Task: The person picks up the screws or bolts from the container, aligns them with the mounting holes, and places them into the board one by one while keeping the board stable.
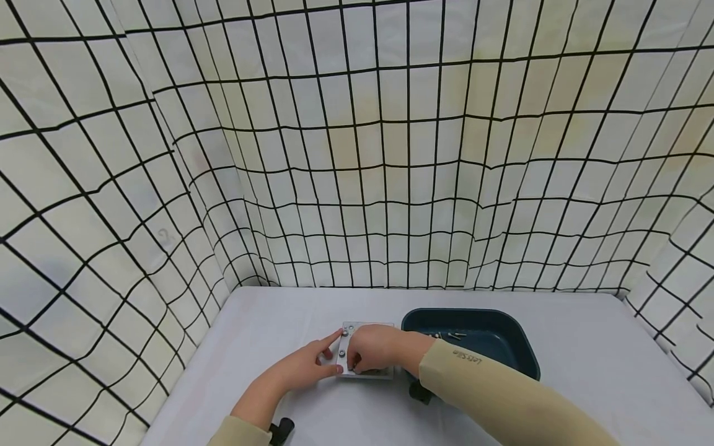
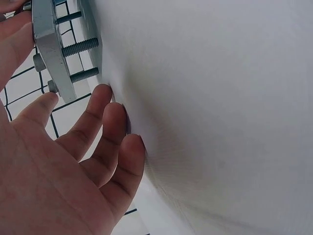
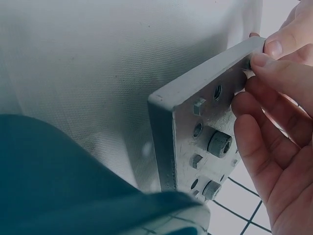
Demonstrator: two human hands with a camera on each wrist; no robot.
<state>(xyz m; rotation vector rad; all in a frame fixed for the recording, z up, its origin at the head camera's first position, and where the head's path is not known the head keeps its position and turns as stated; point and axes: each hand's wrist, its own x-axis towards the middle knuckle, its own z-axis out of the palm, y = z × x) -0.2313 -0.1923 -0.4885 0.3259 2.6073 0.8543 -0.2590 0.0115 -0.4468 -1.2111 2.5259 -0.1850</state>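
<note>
A thick metal plate (image 3: 183, 120) with several holes, socket-head bolts (image 3: 220, 144) and smaller hex heads lies near the table's front. Threaded bolt shanks (image 2: 80, 46) stick out of its underside. My left hand (image 1: 301, 367) is at the plate's left side, thumb at the near corner, index fingertip against a bolt head (image 2: 52, 86) at the far end; its other fingers extend beside the plate. My right hand (image 1: 375, 347) reaches over the plate, thumb and fingers curled in a pinch on a small bolt (image 2: 27, 6) at the near left corner, mostly hidden by fingers.
A dark teal tray (image 1: 527, 347) stands right of the plate, under my right forearm, with several loose screws (image 1: 456, 336) in it. The white table (image 1: 223, 371) meets white walls with a black grid (image 1: 390, 186) at the back and sides.
</note>
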